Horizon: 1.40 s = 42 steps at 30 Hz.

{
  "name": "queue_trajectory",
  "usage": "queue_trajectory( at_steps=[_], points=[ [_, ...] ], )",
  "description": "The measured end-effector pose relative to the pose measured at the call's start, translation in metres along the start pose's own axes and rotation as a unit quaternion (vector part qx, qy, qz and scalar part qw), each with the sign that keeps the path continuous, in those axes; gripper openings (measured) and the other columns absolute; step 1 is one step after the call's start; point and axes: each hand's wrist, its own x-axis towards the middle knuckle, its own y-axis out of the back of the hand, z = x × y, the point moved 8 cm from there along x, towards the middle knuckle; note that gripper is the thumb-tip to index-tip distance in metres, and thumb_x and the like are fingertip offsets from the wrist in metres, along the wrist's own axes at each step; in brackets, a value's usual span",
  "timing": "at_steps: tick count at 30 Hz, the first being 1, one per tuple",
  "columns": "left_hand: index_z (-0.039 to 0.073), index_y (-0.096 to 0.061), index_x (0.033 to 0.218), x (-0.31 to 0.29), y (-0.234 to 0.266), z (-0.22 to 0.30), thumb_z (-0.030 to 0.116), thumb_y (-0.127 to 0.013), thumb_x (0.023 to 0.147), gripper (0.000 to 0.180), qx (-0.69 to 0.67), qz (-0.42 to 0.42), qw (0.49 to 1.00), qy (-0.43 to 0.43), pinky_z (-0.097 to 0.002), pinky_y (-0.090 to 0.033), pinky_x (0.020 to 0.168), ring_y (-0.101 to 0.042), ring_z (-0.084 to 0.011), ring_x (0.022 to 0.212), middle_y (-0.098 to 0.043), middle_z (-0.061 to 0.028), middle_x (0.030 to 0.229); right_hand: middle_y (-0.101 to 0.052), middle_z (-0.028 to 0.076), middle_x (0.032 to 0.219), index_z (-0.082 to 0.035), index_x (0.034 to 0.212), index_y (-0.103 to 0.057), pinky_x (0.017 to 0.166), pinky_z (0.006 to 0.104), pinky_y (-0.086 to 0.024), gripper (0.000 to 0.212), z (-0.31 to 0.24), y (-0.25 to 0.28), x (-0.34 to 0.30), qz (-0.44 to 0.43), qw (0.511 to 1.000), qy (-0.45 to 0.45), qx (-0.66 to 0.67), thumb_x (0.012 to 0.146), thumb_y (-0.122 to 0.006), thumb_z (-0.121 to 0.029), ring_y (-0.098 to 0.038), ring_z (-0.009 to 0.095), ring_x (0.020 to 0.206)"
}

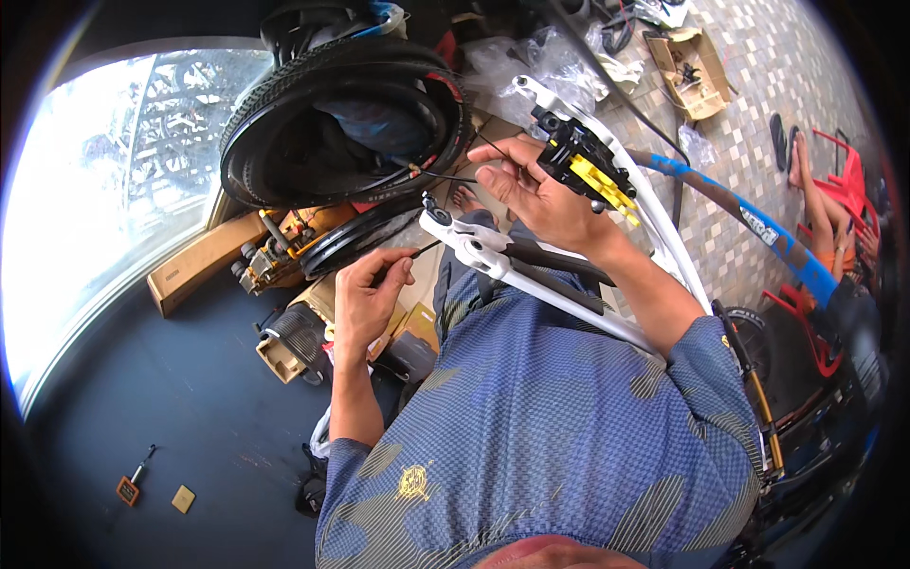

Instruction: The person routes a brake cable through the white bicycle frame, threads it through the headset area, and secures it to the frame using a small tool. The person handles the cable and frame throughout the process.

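A white bicycle frame (483,254) stands in front of me, its rear dropout end pointing left. My left hand (365,299) is closed in a pinch on a thin black cable (428,248) that runs up to the dropout. Above the frame, my right hand (550,199) has its thumb and fingers curled round another stretch of thin black cable (445,176); the exact grip is partly hidden. Just beyond the right wrist sits a black-and-yellow clamp-like mechanism (597,180), against the white tube.
Bicycle tires and wheels (284,104) are stacked at the far left, beside a long cardboard box (204,261). An open carton (690,71) and plastic wrap lie on the tiled floor. A blue-and-brown tube (758,223) stretches right, towards a seated person and red chairs (848,180).
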Motion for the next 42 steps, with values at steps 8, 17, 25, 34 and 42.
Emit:
queue_trajectory(
  at_steps=[8,17,25,34,42],
  points=[
    [-0.002,-0.073,0.105,0.038,-0.008,0.024,0.008,-0.065,0.096,0.016,0.054,-0.095,0.994,-0.017,-0.0269,-0.045,0.059,-0.057,-0.0081,0.063,-0.069,-0.0055,0.072,-0.056,0.001,0.090,-0.001,0.119,-0.069,0.070,0.0257,-0.050,0.028,-0.006,-0.006,0.003,-0.008,0.996,-0.006,0.085,0.102,-0.068,-0.024,-0.057,0.008,0.079],
    [0.000,-0.071,0.116,0.044,-0.010,0.014,0.009,-0.062,0.101,0.020,-0.010,-0.130,0.988,-0.084,-0.0252,-0.050,0.073,-0.062,-0.0071,0.077,-0.073,-0.0040,0.087,-0.070,0.010,0.095,-0.008,0.102,-0.072,0.075,0.0434,-0.057,0.026,-0.073,-0.013,-0.018,-0.018,0.966,0.037,-0.257,0.099,-0.065,-0.034,-0.072,0.032,0.085],
    [0.002,-0.068,0.126,0.022,0.085,-0.065,0.010,-0.065,0.101,0.027,-0.062,-0.150,0.983,-0.090,-0.0263,-0.057,0.076,-0.070,-0.0109,0.083,-0.072,-0.0053,0.094,-0.070,0.009,0.094,-0.005,0.114,-0.073,0.063,0.0295,-0.052,0.022,-0.183,-0.042,-0.122,0.236,0.916,0.047,-0.321,0.092,-0.075,-0.010,-0.068,0.016,0.072],
    [0.003,-0.064,0.136,-0.026,0.102,-0.088,-0.007,-0.053,0.101,0.038,-0.077,-0.291,0.915,-0.269,-0.0280,-0.060,0.085,-0.075,-0.0197,0.098,-0.067,-0.0086,0.116,-0.073,0.010,0.096,-0.006,0.110,-0.074,0.077,0.0381,-0.055,0.028,-0.047,-0.235,-0.167,0.293,0.937,-0.074,-0.177,0.094,-0.075,-0.029,-0.071,0.024,0.084],
    [0.006,-0.070,0.127,-0.089,0.075,-0.037,-0.001,-0.068,0.087,0.040,0.147,-0.320,0.718,-0.601,-0.0396,-0.060,0.086,-0.071,-0.0329,0.102,-0.069,-0.0139,0.114,-0.071,0.007,0.094,0.002,0.116,-0.065,0.077,0.0279,-0.053,0.031,-0.008,-0.338,-0.179,0.214,0.964,-0.046,0.149,0.103,-0.066,-0.026,-0.068,0.013,0.088]
  ],
)
